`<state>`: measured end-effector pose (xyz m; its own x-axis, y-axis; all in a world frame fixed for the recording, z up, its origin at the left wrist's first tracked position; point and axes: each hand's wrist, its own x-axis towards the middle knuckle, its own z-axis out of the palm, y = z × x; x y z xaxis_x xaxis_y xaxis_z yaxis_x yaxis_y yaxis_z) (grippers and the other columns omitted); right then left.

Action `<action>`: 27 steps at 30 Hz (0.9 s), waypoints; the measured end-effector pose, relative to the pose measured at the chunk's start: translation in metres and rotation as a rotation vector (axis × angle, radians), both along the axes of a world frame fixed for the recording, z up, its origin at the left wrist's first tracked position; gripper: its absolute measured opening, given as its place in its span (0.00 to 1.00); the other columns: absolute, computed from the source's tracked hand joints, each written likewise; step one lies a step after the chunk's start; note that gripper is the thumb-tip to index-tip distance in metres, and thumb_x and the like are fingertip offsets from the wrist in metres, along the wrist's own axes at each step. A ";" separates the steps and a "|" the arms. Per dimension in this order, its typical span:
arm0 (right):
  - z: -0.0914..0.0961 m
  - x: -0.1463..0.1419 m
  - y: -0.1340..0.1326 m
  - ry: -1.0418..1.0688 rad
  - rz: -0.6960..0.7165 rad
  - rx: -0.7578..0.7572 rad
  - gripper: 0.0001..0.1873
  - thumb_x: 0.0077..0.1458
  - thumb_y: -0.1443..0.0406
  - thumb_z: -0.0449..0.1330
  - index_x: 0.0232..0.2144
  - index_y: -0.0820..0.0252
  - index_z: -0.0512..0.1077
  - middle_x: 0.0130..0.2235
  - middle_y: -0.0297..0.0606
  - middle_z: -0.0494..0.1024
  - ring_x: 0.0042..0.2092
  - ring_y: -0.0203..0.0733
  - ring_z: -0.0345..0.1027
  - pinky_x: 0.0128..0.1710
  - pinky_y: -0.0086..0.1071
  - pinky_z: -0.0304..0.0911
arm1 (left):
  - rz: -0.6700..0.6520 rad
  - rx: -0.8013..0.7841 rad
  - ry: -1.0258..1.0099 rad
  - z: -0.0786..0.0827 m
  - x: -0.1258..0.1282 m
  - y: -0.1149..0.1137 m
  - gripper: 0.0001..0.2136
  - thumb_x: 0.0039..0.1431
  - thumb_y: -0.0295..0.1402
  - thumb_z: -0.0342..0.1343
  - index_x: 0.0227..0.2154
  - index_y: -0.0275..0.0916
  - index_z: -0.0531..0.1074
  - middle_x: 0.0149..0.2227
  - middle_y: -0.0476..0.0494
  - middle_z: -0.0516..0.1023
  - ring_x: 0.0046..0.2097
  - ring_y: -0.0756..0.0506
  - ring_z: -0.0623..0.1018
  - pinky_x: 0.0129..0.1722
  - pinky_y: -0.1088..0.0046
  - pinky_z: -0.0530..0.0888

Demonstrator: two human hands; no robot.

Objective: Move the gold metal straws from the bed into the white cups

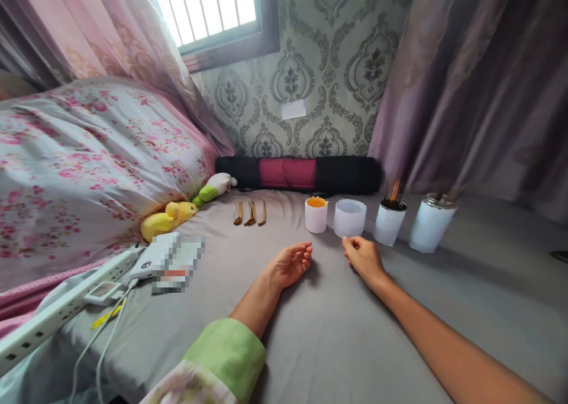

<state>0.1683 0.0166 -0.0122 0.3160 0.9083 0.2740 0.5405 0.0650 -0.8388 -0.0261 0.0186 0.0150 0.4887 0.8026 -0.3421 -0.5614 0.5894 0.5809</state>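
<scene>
My left hand [290, 265] rests on the grey bed sheet [337, 333] with the palm turned inward, fingers loosely curled, and nothing in it. My right hand [361, 256] lies a short way to its right, fingers curled in and thumb against the forefinger; its palm is hidden. Just beyond the right hand stands an empty translucent cup [349, 217]. Left of that is a white cup with orange contents [316, 215]. To the right are a white cup holding sticks [389, 222] and a metal-rimmed white cup [430, 223], also with sticks. Three brown curved sticks [251, 213] lie further left.
A floral pillow [89, 155] fills the left, with a yellow plush toy [166, 219] and a green-white one [215, 187] at its edge. A power strip [57, 306], cables and a white device [153, 256] lie front left. A black-and-red roll [297, 173] lies against the wall; curtains hang on the right.
</scene>
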 end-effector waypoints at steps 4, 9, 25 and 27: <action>-0.001 0.000 0.000 -0.037 -0.010 0.030 0.22 0.49 0.52 0.47 0.21 0.63 0.69 0.18 0.37 0.71 0.20 0.35 0.62 0.20 0.26 0.53 | 0.005 0.005 0.020 0.000 0.002 0.000 0.06 0.49 0.20 0.50 0.32 0.29 0.67 0.26 0.45 0.69 0.23 0.56 0.68 0.20 0.84 0.66; 0.001 -0.001 -0.002 -0.089 -0.024 0.024 0.21 0.49 0.53 0.47 0.21 0.62 0.69 0.20 0.39 0.72 0.20 0.35 0.62 0.22 0.27 0.53 | -0.013 -0.007 0.077 0.003 0.004 0.004 0.05 0.50 0.20 0.49 0.32 0.29 0.66 0.25 0.45 0.69 0.23 0.56 0.68 0.20 0.85 0.66; 0.006 -0.003 -0.005 -0.106 -0.029 -0.015 0.19 0.49 0.55 0.47 0.20 0.61 0.69 0.21 0.37 0.72 0.22 0.36 0.62 0.23 0.27 0.51 | 0.047 0.013 0.546 0.014 0.003 0.045 0.03 0.52 0.21 0.46 0.28 0.31 0.64 0.20 0.49 0.67 0.17 0.57 0.65 0.15 0.85 0.63; 0.005 -0.003 -0.004 -0.108 -0.027 -0.003 0.19 0.49 0.55 0.47 0.21 0.61 0.70 0.20 0.37 0.72 0.22 0.36 0.62 0.23 0.27 0.51 | 0.083 0.045 0.616 0.016 -0.003 0.052 0.03 0.52 0.21 0.46 0.28 0.32 0.64 0.20 0.49 0.67 0.17 0.57 0.65 0.15 0.85 0.62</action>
